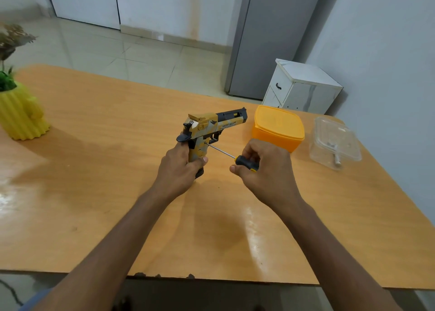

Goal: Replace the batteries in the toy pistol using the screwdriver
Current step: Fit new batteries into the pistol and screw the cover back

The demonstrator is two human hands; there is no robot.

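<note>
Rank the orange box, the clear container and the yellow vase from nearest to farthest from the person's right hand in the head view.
1. Orange box: just beyond the right hand.
2. Clear container: farther right, near the table edge.
3. Yellow vase: far left side of the table.

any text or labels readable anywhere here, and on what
"DESERT EAGLE": on the slide of the toy pistol, somewhat blurred.
A smaller line beneath it on the slide: too small to read.
Nothing legible on the screwdriver, orange box or clear container.
</note>
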